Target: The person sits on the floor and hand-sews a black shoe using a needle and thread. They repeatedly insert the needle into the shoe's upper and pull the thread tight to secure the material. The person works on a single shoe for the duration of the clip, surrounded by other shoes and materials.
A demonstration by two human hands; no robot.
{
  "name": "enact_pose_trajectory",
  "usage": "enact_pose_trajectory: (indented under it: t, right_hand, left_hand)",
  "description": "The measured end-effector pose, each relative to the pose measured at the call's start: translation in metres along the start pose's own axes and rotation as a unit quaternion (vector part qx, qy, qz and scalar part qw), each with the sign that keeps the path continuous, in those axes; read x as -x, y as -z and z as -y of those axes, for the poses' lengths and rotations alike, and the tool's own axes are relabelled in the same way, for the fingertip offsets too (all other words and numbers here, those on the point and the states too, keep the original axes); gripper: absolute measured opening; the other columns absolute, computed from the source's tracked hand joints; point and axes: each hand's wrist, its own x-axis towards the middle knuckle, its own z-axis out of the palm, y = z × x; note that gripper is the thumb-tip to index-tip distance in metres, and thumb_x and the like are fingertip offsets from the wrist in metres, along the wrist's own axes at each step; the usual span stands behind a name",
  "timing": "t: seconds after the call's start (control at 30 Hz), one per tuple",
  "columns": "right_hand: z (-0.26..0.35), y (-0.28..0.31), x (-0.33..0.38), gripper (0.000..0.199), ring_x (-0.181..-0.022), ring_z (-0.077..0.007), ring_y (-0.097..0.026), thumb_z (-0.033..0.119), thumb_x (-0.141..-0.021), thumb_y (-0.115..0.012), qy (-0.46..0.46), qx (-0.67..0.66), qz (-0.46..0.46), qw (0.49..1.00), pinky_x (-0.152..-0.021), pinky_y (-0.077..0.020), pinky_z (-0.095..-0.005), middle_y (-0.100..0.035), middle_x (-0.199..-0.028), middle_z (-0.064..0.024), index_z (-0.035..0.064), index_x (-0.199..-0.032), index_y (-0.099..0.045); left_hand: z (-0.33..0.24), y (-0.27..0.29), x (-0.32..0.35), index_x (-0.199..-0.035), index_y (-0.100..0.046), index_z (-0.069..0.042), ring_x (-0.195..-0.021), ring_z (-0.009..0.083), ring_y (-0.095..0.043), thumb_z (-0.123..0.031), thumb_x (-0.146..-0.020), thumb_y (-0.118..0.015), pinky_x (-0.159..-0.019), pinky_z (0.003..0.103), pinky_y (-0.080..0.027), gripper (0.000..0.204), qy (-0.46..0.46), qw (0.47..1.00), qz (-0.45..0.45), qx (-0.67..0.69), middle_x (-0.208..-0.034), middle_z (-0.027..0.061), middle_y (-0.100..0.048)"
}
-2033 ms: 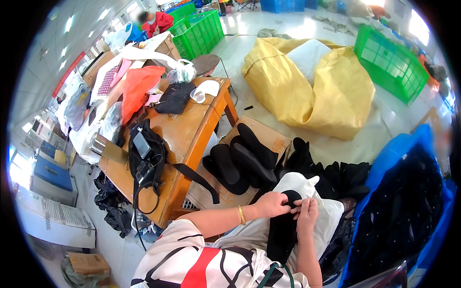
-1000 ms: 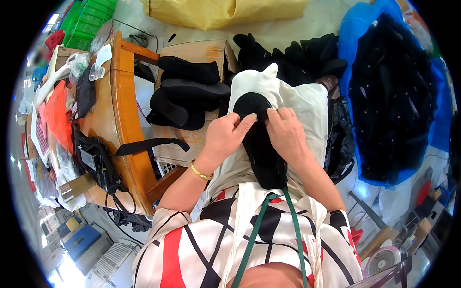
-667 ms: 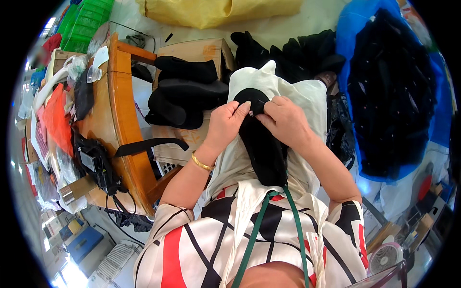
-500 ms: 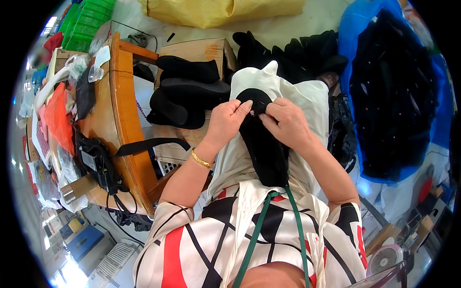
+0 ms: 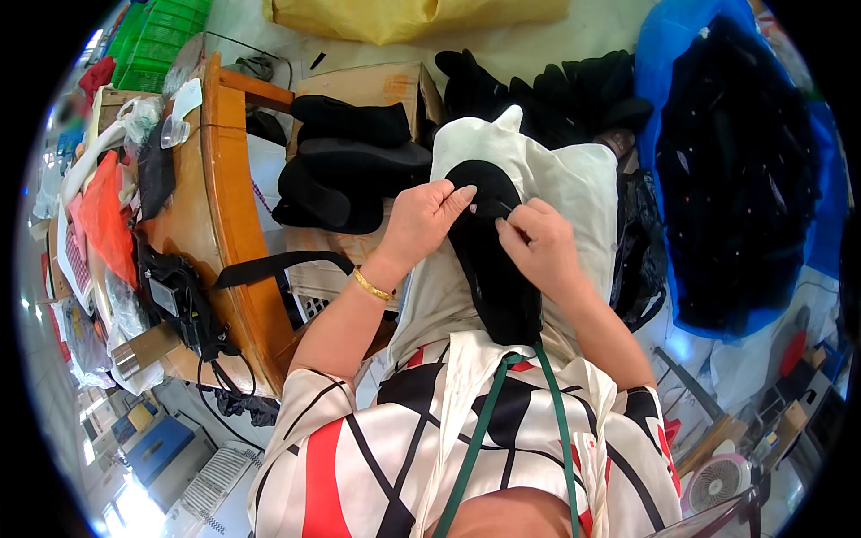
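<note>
The blue bag (image 5: 652,67) at the right of the frame is well filled with dark pieces (image 5: 735,179), some with small pale specks on them; whether these are finished or waiting cannot be told. At the left runs the wooden surface (image 5: 193,184), crowded toward its far edge, and nothing being worked on lies there. Across the lap, in the middle of the frame, a white cloth (image 5: 574,188) is spread. Beyond it to the upper left a cardboard box (image 5: 386,85) bears several stacked black forms (image 5: 359,166), and more black items (image 5: 578,103) are heaped at the upper centre-right, so by the look of it plenty lies about besides the single piece in hand. That black piece (image 5: 498,282) rests lengthwise on the cloth at the centre, its rounded end away from the body, and seems partway through: both hands are on it and it has not been set aside. The left hand (image 5: 417,220) grips the rounded end between thumb and fingers. The right hand (image 5: 545,247) has its fingers drawn together at the piece's right edge; what they pinch is too small to make out. A tiny pinkish spot (image 5: 473,208) shows by the left thumb tip.
</note>
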Motion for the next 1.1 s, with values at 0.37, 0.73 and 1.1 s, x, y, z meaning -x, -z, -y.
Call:
enact_pose_trajectory:
  t: [0.37,0.73,1.1]
  right_hand:
    - [-0.001,-0.002,0.0,0.018,-0.06,-0.022,-0.054,0.013,-0.086,-0.073,-0.108,-0.058,0.011,0.992,-0.057,-0.0436,-0.0341,-0.055,-0.071,-0.0086,0.0021,-0.078,-0.062]
    - [-0.021,0.037,0.036,0.016,-0.073,-0.0077,-0.062,0.015,-0.098,-0.062,-0.279,-0.164,-0.033,0.946,-0.064,-0.0495,-0.0223,-0.066,-0.088,-0.0019,0.0053,-0.11,-0.064]
    - [-0.016,0.048,0.107,0.023,-0.078,-0.0434,-0.065,0.023,-0.089,-0.063,-0.239,0.158,0.248,0.925,-0.072,-0.0521,-0.0461,-0.067,-0.082,-0.0239,0.0022,-0.094,-0.071]
  left_hand:
    - [-0.014,0.007,0.007,-0.088,-0.056,-0.003,-0.057,0.0207,-0.048,-0.04,-0.095,-0.067,-0.056,0.031,-0.043,0.039,0.013,0.996,-0.008,0.086,-0.066,0.01,-0.054]
    - [-0.016,0.01,0.012,-0.098,-0.064,-0.005,-0.068,0.0152,-0.052,-0.01,-0.078,-0.081,-0.062,0.027,-0.045,0.027,-0.136,0.99,0.024,-0.026,-0.088,0.0053,-0.057]
    - [-0.011,0.013,-0.028,-0.09,-0.067,0.0,-0.062,0.0175,-0.06,-0.015,-0.088,-0.068,-0.059,0.032,-0.049,0.016,0.027,0.985,0.168,-0.011,-0.073,0.0092,-0.063]
